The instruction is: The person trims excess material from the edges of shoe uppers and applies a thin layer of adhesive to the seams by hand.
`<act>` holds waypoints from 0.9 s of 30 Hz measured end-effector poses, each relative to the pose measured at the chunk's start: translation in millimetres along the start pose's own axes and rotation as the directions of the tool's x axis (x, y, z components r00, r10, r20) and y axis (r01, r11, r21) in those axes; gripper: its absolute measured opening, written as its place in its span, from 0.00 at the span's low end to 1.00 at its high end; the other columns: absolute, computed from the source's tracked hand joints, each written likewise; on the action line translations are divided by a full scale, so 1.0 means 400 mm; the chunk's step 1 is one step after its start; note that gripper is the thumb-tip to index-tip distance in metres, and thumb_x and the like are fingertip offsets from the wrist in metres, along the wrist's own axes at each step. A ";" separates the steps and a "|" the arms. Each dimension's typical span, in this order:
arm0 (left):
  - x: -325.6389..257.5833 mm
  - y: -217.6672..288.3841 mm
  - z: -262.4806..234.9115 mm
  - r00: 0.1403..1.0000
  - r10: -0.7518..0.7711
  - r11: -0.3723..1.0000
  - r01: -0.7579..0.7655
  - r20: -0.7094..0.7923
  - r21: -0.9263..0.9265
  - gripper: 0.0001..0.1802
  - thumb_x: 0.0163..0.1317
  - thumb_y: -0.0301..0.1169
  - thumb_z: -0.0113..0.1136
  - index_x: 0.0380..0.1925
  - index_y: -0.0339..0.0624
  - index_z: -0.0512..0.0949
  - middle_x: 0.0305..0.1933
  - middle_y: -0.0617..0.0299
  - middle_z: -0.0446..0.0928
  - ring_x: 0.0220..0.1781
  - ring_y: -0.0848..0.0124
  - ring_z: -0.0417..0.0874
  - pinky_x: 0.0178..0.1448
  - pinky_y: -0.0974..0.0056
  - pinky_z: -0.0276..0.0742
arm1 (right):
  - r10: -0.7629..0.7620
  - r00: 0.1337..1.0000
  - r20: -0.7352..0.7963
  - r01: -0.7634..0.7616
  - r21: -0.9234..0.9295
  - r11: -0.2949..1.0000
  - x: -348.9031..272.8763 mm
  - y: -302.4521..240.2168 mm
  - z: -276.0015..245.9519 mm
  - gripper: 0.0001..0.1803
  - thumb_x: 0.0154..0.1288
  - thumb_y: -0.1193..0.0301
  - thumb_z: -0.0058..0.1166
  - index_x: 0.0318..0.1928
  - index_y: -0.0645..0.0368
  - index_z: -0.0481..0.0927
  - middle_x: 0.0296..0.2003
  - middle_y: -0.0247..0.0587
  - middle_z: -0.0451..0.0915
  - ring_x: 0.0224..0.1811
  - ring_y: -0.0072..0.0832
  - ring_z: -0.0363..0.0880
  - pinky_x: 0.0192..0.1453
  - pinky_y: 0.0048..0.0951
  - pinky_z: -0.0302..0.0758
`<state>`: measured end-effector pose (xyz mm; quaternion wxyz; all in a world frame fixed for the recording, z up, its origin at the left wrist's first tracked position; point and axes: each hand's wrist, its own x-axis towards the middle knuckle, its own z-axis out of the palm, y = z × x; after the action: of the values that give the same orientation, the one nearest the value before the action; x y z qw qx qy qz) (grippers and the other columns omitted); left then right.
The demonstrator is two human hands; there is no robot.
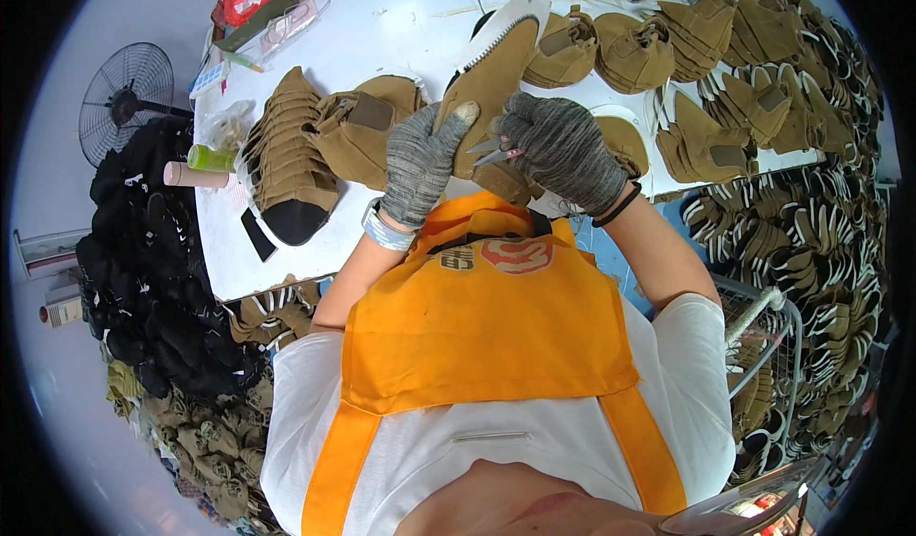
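Note:
A tan suede boot [498, 68] with a white toothed sole is held up over the white table [382, 30], sole pointing away from me. My left hand [420, 159], in a grey knit glove, grips the boot's left side with the thumb on the upper. My right hand [563, 145], also in a grey glove, holds small metal snips [494, 150] against the boot's lower edge. An orange apron [487, 316] covers my chest below both hands.
A stack of tan uppers [286, 159] and another boot [367, 121] lie left of my hands. Rows of finished tan boots [725, 59] fill the table's right side and the floor beyond. Black shoes [143, 269] pile at left beside a fan [124, 97]. A wire basket [763, 345] stands at right.

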<state>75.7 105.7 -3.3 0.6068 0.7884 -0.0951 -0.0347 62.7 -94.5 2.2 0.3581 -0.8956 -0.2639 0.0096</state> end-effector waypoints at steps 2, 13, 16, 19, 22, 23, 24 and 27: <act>0.006 -0.002 -0.004 1.000 0.002 0.998 -0.003 0.020 0.068 0.23 0.63 0.46 0.59 0.35 0.32 0.81 0.24 0.56 0.80 0.25 0.72 0.80 0.32 0.68 0.74 | 0.037 0.999 0.025 -0.039 0.094 0.995 0.006 0.011 0.013 0.15 0.63 0.73 0.54 0.48 0.67 0.76 0.40 0.45 0.81 0.37 0.27 0.82 0.40 0.26 0.80; -0.012 0.043 -0.019 0.993 -0.116 0.952 0.105 -0.021 -0.287 0.22 0.62 0.44 0.60 0.39 0.31 0.80 0.30 0.59 0.81 0.32 0.77 0.79 0.38 0.70 0.74 | 0.033 0.802 -0.596 0.095 0.182 0.979 0.013 0.042 0.010 0.06 0.58 0.76 0.57 0.37 0.61 0.78 0.25 0.32 0.73 0.31 0.21 0.76 0.37 0.24 0.76; -0.009 0.048 -0.022 0.992 -0.111 0.946 0.089 -0.055 -0.312 0.23 0.62 0.44 0.61 0.42 0.31 0.79 0.32 0.59 0.81 0.33 0.76 0.79 0.39 0.70 0.75 | 0.086 0.898 -0.431 -0.010 0.175 0.985 -0.012 0.000 -0.004 0.08 0.56 0.73 0.60 0.37 0.59 0.78 0.23 0.33 0.71 0.29 0.22 0.74 0.35 0.24 0.75; -0.004 0.050 -0.019 0.995 -0.033 0.981 0.014 -0.098 -0.192 0.22 0.62 0.43 0.61 0.42 0.31 0.79 0.32 0.59 0.81 0.33 0.76 0.79 0.39 0.70 0.75 | -0.075 0.932 -0.354 0.033 -0.123 0.992 -0.006 -0.027 -0.007 0.11 0.51 0.71 0.61 0.37 0.55 0.80 0.30 0.36 0.75 0.31 0.30 0.78 0.35 0.30 0.76; -0.003 0.058 -0.010 0.990 0.026 0.987 -0.048 -0.140 -0.155 0.21 0.61 0.43 0.61 0.40 0.31 0.80 0.28 0.58 0.81 0.28 0.75 0.78 0.34 0.69 0.74 | -0.230 0.931 -0.283 0.118 -0.362 0.925 -0.003 -0.041 -0.016 0.14 0.49 0.69 0.60 0.40 0.54 0.81 0.38 0.39 0.77 0.33 0.35 0.79 0.37 0.32 0.77; -0.001 0.057 -0.012 0.991 0.054 0.997 -0.059 -0.125 -0.043 0.21 0.61 0.43 0.61 0.39 0.31 0.80 0.26 0.57 0.80 0.26 0.75 0.78 0.33 0.68 0.74 | -0.247 0.931 -0.270 0.129 -0.389 0.912 -0.001 -0.038 -0.016 0.15 0.50 0.69 0.60 0.41 0.54 0.81 0.38 0.40 0.78 0.34 0.35 0.79 0.37 0.32 0.77; 0.002 0.053 -0.015 0.991 0.079 0.995 -0.072 -0.108 0.071 0.21 0.61 0.43 0.61 0.38 0.32 0.80 0.24 0.57 0.79 0.25 0.74 0.77 0.31 0.68 0.73 | -0.263 0.930 -0.256 0.141 -0.415 0.899 0.001 -0.033 -0.016 0.15 0.50 0.68 0.60 0.41 0.55 0.81 0.38 0.40 0.78 0.34 0.35 0.79 0.38 0.32 0.77; 0.010 0.041 -0.021 0.986 0.153 0.958 -0.133 -0.059 0.253 0.21 0.61 0.44 0.61 0.36 0.32 0.81 0.20 0.55 0.77 0.21 0.72 0.76 0.28 0.66 0.72 | -0.157 0.968 -0.197 0.092 -0.304 0.948 0.006 -0.016 -0.015 0.15 0.51 0.68 0.60 0.41 0.57 0.81 0.38 0.41 0.78 0.35 0.35 0.80 0.39 0.31 0.78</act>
<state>79.4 109.0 15.0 0.5075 0.8499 -0.1316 0.0524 63.1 -93.3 11.4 0.2485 -0.9156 -0.2778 -0.1508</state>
